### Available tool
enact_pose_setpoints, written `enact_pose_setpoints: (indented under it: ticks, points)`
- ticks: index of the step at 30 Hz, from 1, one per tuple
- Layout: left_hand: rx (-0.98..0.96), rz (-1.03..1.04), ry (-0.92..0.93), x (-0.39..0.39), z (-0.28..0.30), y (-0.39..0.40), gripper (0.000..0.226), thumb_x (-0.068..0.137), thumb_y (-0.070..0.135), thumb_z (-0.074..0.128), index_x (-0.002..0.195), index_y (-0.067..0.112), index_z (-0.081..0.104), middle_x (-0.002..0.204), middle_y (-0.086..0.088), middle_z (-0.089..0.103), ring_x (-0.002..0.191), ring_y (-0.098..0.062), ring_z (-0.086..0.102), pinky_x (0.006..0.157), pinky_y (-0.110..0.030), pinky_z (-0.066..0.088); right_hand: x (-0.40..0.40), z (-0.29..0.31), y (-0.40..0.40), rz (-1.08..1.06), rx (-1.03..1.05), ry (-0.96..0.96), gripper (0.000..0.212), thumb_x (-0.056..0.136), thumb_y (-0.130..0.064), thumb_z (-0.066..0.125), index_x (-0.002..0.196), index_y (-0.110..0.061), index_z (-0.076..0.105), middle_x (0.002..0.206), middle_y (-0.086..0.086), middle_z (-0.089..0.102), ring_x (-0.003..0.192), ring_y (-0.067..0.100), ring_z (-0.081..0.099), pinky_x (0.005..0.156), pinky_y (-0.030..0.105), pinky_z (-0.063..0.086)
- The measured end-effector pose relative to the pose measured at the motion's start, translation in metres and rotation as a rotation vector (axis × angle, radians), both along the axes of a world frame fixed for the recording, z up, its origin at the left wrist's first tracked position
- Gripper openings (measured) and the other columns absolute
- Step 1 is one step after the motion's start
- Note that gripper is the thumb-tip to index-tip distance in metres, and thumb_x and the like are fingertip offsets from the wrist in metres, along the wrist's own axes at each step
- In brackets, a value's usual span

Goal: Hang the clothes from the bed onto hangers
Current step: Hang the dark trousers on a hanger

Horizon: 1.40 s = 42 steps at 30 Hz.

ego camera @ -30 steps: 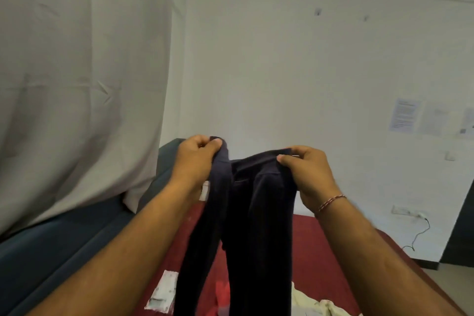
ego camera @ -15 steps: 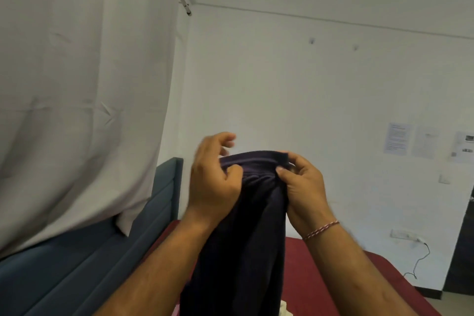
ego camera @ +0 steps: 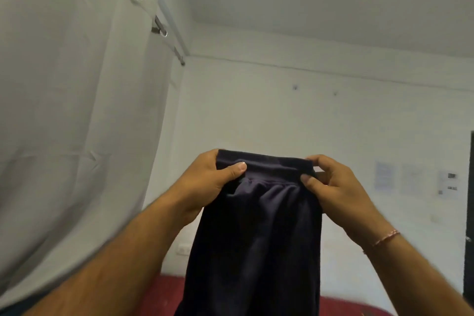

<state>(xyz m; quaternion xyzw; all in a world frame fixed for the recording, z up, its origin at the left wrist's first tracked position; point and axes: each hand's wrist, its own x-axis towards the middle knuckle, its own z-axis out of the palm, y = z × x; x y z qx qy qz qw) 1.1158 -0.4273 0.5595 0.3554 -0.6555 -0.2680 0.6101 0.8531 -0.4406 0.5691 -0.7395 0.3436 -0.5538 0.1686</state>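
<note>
Trousers (ego camera: 259, 226) hang in mid-air above the bed (ego camera: 359, 308), left hand (ego camera: 205, 182) and right hand (ego camera: 331, 182) each pinching the waistband's 2 ends. Judged step: straightening the garment; next it needs a hanger, none visible.

This is a bedroom in a home: a red-covered bed (ego camera: 359, 306) lies below the fingers, a pale curtain (ego camera: 71, 115) hangs on a rail, and papers (ego camera: 384, 174) are stuck to the plain white wall (ego camera: 256, 110).

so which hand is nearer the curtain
Left. The left hand grips the dark garment on the side toward the curtain; the right hand grips the far side.
</note>
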Motion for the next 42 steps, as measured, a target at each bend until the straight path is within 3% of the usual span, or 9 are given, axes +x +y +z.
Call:
enact_pose_setpoints:
  ticks: [8, 13, 18, 22, 26, 29, 33, 37, 42]
  points:
    - [-0.249, -0.148, 0.061, -0.016, 0.111, 0.064, 0.044, 0.081, 0.025, 0.076, 0.122, 0.010, 0.068, 0.114, -0.012, 0.077, 0.108, -0.032, 0.074, 0.096, -0.046, 0.057, -0.017, 0.106, 0.056, 0.204, -0.152, -0.323, 0.019, 0.096, -0.006, 0.064, 0.113, -0.010, 0.072, 0.098, 0.013, 0.079, 0.088, 0.028, 0.077, 0.069, 0.030, 0.063]
    - [-0.205, -0.288, 0.113, -0.014, 0.141, 0.068, 0.046, 0.074, 0.017, 0.085, 0.116, 0.006, 0.073, 0.111, -0.019, 0.076, 0.095, -0.034, 0.076, 0.073, -0.037, 0.065, -0.030, 0.140, 0.057, 0.243, -0.209, -0.337, 0.021, 0.098, -0.011, 0.063, 0.115, -0.012, 0.073, 0.105, 0.007, 0.079, 0.095, 0.025, 0.076, 0.071, 0.027, 0.062]
    - [-0.077, -0.290, 0.101, -0.020, 0.116, -0.002, 0.022, 0.083, 0.018, 0.075, 0.098, 0.002, 0.080, 0.100, -0.024, 0.076, 0.083, -0.031, 0.074, 0.068, -0.035, 0.062, -0.048, 0.115, -0.019, 0.467, 0.086, -0.120, 0.031, 0.100, -0.009, 0.059, 0.131, -0.007, 0.066, 0.123, 0.022, 0.071, 0.114, 0.037, 0.069, 0.099, 0.046, 0.057]
    - [0.180, 0.027, -0.234, -0.029, 0.051, -0.109, 0.024, 0.081, 0.020, 0.087, 0.092, 0.000, 0.079, 0.096, -0.022, 0.077, 0.083, -0.027, 0.072, 0.085, -0.045, 0.061, -0.065, 0.044, -0.129, 0.077, 0.398, 0.161, 0.030, 0.090, -0.026, 0.075, 0.110, -0.003, 0.076, 0.109, 0.023, 0.074, 0.094, 0.030, 0.069, 0.089, 0.046, 0.054]
    - [0.261, 0.408, -0.667, -0.057, 0.018, -0.182, 0.023, 0.078, 0.033, 0.087, 0.076, 0.017, 0.071, 0.080, 0.000, 0.070, 0.077, -0.018, 0.067, 0.071, -0.030, 0.054, -0.052, 0.006, -0.202, -0.514, 0.336, 0.567, 0.020, 0.086, -0.031, 0.068, 0.088, -0.012, 0.073, 0.090, 0.007, 0.074, 0.085, 0.025, 0.070, 0.075, 0.034, 0.055]
    - [0.111, 0.634, -0.704, -0.068, 0.055, -0.210, 0.026, 0.078, 0.040, 0.082, 0.097, 0.025, 0.072, 0.094, 0.000, 0.073, 0.085, -0.023, 0.070, 0.077, -0.037, 0.059, -0.039, 0.026, -0.224, -0.526, 0.257, 0.282, 0.022, 0.088, -0.027, 0.067, 0.104, -0.012, 0.066, 0.103, 0.010, 0.072, 0.091, 0.029, 0.069, 0.077, 0.035, 0.058]
    - [-0.087, 0.530, -0.365, -0.063, 0.127, -0.218, 0.013, 0.084, 0.022, 0.077, 0.092, 0.025, 0.067, 0.086, -0.003, 0.073, 0.077, -0.026, 0.073, 0.073, -0.042, 0.063, -0.033, 0.079, -0.213, -0.238, 0.027, -0.133, 0.015, 0.098, -0.016, 0.063, 0.107, -0.025, 0.056, 0.109, 0.002, 0.067, 0.094, 0.020, 0.067, 0.083, 0.044, 0.063]
    - [-0.287, 0.499, -0.275, -0.063, 0.164, -0.202, 0.018, 0.079, 0.018, 0.082, 0.081, 0.023, 0.064, 0.080, -0.002, 0.071, 0.082, -0.028, 0.071, 0.071, -0.034, 0.055, -0.044, 0.114, -0.205, -0.202, -0.170, -0.184, 0.021, 0.085, -0.028, 0.067, 0.098, -0.032, 0.052, 0.099, 0.010, 0.068, 0.087, 0.025, 0.066, 0.082, 0.062, 0.056]
    - [-0.196, 0.344, -0.308, -0.067, 0.107, -0.203, 0.018, 0.084, 0.008, 0.080, 0.087, 0.020, 0.067, 0.083, -0.009, 0.073, 0.078, -0.026, 0.076, 0.065, -0.035, 0.059, -0.058, 0.066, -0.205, -0.113, -0.115, -0.178, 0.021, 0.097, -0.005, 0.060, 0.114, -0.010, 0.050, 0.105, 0.004, 0.061, 0.092, 0.020, 0.063, 0.088, 0.059, 0.057]
